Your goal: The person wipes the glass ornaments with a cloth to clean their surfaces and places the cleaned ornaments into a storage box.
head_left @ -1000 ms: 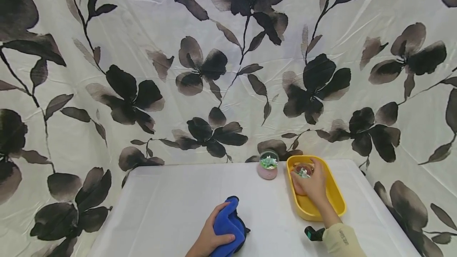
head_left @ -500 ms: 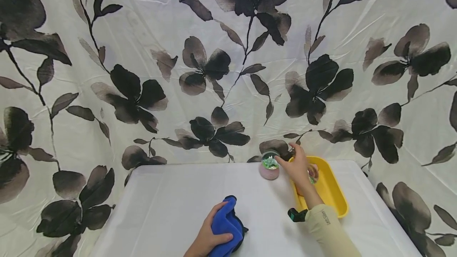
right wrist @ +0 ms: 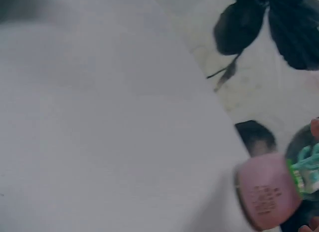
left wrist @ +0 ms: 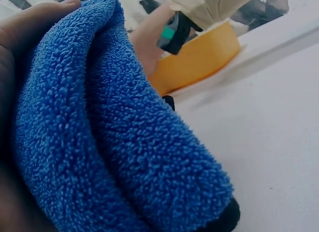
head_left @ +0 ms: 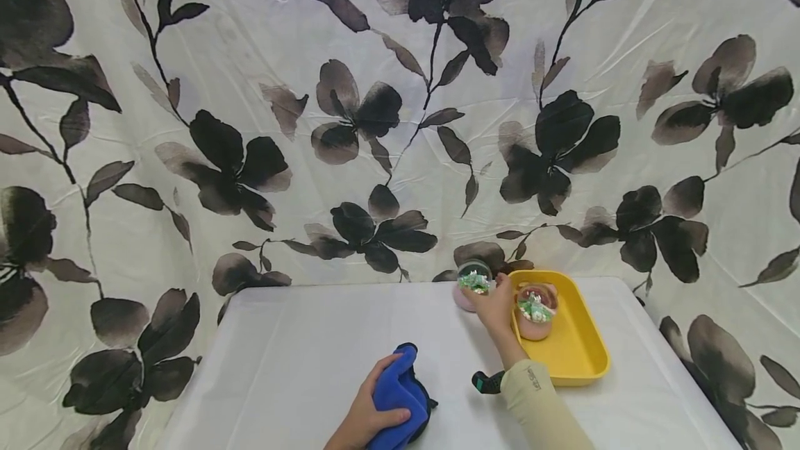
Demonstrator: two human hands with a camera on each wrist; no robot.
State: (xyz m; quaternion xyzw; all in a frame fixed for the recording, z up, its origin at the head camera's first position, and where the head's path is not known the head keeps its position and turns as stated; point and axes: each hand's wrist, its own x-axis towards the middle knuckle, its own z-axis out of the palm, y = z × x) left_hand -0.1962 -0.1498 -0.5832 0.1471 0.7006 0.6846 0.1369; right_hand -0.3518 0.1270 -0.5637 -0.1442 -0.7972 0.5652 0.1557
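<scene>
The pink-based globe (head_left: 471, 279) stands upright on the desk (head_left: 312, 339), near its far edge, left of the yellow tray (head_left: 578, 342); the right hand (head_left: 498, 305) is nearer, fingers flanking the dome, grip closure not determinable; the left hand (head_left: 367, 410) grips the blue cloth (head_left: 398, 387), well apart.

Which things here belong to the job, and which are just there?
Likely part of the job:
blue cloth, held by the left hand
pink-based globe, right hand at it, grip unclear
yellow tray
peach-based globe, in the tray

Probably just setting:
white table
floral backdrop
dark device at the right wrist
</scene>
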